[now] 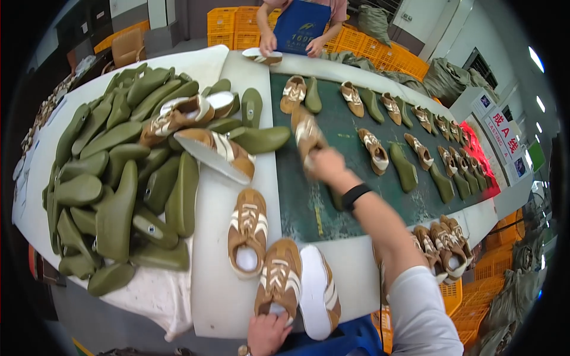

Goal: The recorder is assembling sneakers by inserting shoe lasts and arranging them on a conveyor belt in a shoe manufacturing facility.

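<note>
The right hand has its fingers clamped on a tan shoe with cream stripes above the green belt. The left hand grips another striped shoe on the bench.

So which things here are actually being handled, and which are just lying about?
In hand:
- right hand holding a tan shoe over the green belt
- left hand on a tan shoe

Lying about:
- olive lasts pile
- orange crates
- co-worker's hands
</note>
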Demonstrator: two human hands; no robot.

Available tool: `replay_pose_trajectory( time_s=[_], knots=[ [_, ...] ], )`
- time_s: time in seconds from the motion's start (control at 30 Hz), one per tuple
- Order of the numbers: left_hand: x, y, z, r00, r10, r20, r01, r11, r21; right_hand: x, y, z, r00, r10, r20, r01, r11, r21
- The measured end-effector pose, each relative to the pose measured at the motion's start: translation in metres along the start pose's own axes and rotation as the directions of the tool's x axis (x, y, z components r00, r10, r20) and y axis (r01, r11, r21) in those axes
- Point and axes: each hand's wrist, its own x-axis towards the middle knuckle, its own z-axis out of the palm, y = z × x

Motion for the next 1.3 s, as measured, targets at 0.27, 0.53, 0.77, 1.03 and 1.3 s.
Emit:
replay_pose_trajectory(
  time_s=[0.27,0.53,0.77,1.03,1.3],
  knots=[
    [-0.004,0.000,-0.006,1.000,0.000,0.004,0.000,0.990,-0.139,0.031,-0.023,0.064,0.994,0.042,-0.103,-0.023,0.984,0.178],
    [0.007,0.008,-0.014,0.999,0.027,-0.047,-0.029,0.998,-0.060,-0.108,-0.030,-0.025,0.913,-0.384,0.137,0.245,0.786,0.567],
    [0.012,0.080,-0.036,0.970,0.041,-0.238,0.008,0.979,0.202,-0.267,-0.087,-0.086,0.877,-0.461,-0.139,0.456,0.703,0.546],
    [-0.021,0.105,-0.127,0.745,-0.137,-0.653,0.032,0.985,-0.171,-0.293,-0.124,-0.119,0.711,-0.466,-0.527,0.703,0.501,0.505],
    [-0.110,0.127,-0.228,0.528,-0.029,-0.849,0.299,0.942,0.153,-0.331,-0.198,-0.240,0.346,-0.431,-0.833,0.937,0.201,0.286]
  ],
)
